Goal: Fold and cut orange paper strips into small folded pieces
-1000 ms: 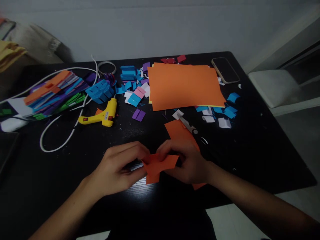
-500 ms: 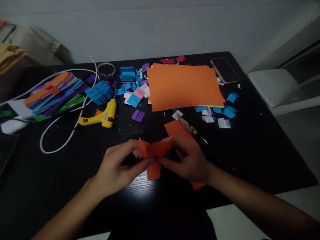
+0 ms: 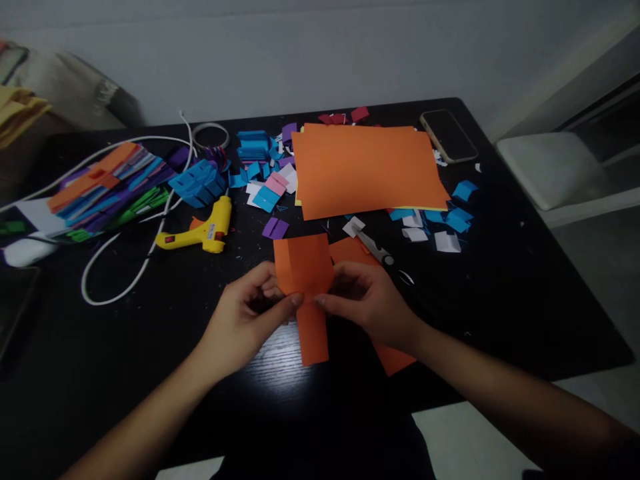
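Pinching an orange paper piece (image 3: pixel 304 267) at its middle, the left hand (image 3: pixel 245 320) and right hand (image 3: pixel 373 307) are holding it just above the desk (image 3: pixel 500 293) (fingers (image 3: pixel 283 307) clenched on it); it is looking half-folded, with big orange sheets (image 3: pixel 365 167) lying whole behind.

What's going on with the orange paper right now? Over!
Left hand, right hand: both pinching orange paper piece at its middle. Piece held over black table. Scissors close behind, not blocking.
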A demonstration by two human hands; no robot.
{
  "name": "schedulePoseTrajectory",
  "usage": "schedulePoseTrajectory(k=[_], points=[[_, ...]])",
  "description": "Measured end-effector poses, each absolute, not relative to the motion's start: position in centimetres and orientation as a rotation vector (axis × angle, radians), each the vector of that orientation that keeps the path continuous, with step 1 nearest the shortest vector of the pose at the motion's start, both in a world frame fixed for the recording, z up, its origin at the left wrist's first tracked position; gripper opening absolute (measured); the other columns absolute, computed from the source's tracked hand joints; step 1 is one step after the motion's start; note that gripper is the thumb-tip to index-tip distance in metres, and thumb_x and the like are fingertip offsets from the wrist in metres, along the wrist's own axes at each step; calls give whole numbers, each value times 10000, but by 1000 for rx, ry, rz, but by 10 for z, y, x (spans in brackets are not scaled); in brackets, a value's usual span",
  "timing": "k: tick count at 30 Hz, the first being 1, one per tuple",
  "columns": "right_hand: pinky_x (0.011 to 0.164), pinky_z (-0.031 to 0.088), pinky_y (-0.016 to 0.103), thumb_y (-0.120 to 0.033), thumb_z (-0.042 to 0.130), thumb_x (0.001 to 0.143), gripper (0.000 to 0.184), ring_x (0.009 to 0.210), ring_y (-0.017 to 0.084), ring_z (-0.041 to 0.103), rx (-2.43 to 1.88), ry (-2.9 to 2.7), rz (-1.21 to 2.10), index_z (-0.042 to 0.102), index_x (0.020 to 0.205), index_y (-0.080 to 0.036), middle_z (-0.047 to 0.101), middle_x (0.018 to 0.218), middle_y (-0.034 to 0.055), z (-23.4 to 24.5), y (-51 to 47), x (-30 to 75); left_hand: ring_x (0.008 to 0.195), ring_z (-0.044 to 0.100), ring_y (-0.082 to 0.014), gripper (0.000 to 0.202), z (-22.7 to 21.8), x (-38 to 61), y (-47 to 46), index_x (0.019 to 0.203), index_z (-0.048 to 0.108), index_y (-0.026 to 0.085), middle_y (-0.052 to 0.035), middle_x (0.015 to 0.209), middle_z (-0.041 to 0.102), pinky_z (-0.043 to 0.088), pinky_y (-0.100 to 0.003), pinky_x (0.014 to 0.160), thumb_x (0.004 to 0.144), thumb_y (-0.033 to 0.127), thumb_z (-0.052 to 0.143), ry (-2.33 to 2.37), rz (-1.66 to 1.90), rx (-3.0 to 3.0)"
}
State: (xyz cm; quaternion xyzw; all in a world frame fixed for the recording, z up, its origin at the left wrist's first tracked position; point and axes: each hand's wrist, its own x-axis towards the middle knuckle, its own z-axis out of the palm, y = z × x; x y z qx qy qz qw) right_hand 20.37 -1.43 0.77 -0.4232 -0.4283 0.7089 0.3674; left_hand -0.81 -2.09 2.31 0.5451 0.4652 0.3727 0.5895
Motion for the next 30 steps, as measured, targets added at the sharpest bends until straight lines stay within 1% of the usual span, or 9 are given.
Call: schedulePoseTrajectory(k=[7,12,15,19,22,24,26,28,30], points=[[803,635,311,-325,934,720,321,835,165,762,-1110,-1097,1832,753,942,-180,796,924,38,3,-15,203,724,704,-107,200,21,-6,-21,1104,698,173,-28,888,773,555,-178,617,911,163,745,986,834,1147],[856,643,362,-323,948,695,390,890,194,774,-1095,-1112,1857,755,1004,-183,807,976,54,3,-15,202,685,684,-107,168,19,-6,-23,1062,700,173,-14,840,753,548,-188,601,902,180,753,1043,831,1197],[839,641,354,-340,930,721,353,875,190,771,-1109,-1119,1837,750,978,-179,802,948,51,3,-15,203,659,672,-101,172,20,-5,-21,1056,702,175,-11,840,758,542,-184,575,894,185,760,1060,852,1222],[819,631,329,-322,905,756,322,863,178,762,-1124,-1153,1734,735,997,-192,790,933,40,6,-14,203,602,660,-100,181,24,-5,-20,1034,722,177,10,762,747,530,-185,528,868,188,793,1105,898,1260],[876,620,346,-302,858,808,317,949,192,756,-1090,-1189,1595,719,1079,-214,782,995,49,9,-15,204,552,638,-103,144,29,-12,-21,961,766,201,32,689,723,529,-208,517,836,185,836,1219,999,1341],[875,604,332,-300,816,849,247,958,185,737,-1098,-1215,1468,723,1062,-214,761,1004,52,10,-14,205,619,676,-125,86,32,-18,-23,902,796,236,25,757,752,568,-244,580,841,200,844,1299,1143,1462],[788,590,296,-325,788,880,160,851,160,706,-1123,-1222,1401,721,963,-206,728,902,33,11,-14,206,874,742,-192,90,33,-24,-25,978,824,285,-9,997,795,616,-321,742,900,246,799,1215,1261,1681],[682,568,271,-393,769,903,208,724,137,665,-1108,-1196,1508,706,883,-196,693,797,12,11,-13,206,997,722,-215,176,31,-27,-28,1051,827,339,-14,1108,765,610,-354,805,925,229,772,1202,1336,1884],[636,564,269,-487,733,926,306,677,133,660,-1034,-1140,1749,717,886,-184,695,770,12,11,-12,205,963,701,-207,256,26,-28,-30,1084,822,374,-16,1116,721,605,-347,778,907,193,782,1237,1364,2021]])
